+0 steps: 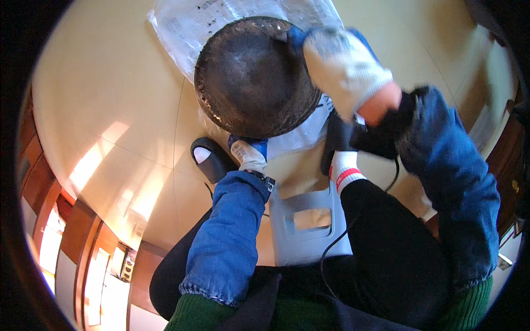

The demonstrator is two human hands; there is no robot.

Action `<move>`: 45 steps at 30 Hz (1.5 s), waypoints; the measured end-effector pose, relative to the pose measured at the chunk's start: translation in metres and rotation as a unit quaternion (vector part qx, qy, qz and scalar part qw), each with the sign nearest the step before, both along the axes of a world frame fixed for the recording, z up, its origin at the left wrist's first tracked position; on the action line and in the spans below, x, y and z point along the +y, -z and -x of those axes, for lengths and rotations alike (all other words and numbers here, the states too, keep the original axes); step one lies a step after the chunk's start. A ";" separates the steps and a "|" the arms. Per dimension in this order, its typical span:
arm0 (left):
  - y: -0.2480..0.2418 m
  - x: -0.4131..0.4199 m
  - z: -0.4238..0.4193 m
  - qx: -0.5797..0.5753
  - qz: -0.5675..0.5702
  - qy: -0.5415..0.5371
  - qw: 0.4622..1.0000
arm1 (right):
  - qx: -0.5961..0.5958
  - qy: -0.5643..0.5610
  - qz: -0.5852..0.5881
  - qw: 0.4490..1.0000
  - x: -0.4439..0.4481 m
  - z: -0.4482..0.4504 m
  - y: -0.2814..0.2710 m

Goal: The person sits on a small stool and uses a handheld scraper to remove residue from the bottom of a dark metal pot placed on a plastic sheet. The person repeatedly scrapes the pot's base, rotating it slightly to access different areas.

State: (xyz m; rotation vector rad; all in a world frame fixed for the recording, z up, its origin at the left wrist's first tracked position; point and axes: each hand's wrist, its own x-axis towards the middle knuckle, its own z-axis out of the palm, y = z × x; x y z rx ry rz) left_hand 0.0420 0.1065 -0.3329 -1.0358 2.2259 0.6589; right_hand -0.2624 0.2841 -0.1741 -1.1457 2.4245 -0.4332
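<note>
A round blackened metal pan (256, 78), seemingly with its underside up, is tilted over a white plastic sheet (178, 29). Rust-brown and pale worn patches mark its edge. My left hand (250, 153), in a white knit glove with blue coating, grips the near rim. My right hand (339, 58), gloved the same way and blurred, is curled at the upper right rim. A small greyish tip shows by its fingers, but what it belongs to is hidden. Dark flakes lie on the sheet beyond the pan.
A light grey plastic stool (306, 244) with a slot stands between my legs. My feet in black slippers (213, 159) flank the sheet's near end. A thin black cable (331, 248) runs over my lap. Wooden doors (78, 248) stand at left, with sunlight patches on the beige floor (124, 82).
</note>
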 end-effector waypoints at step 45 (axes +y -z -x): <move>0.041 0.015 -0.044 0.043 0.034 0.032 0.998 | 0.055 -0.053 -0.170 0.982 -0.049 0.058 -0.013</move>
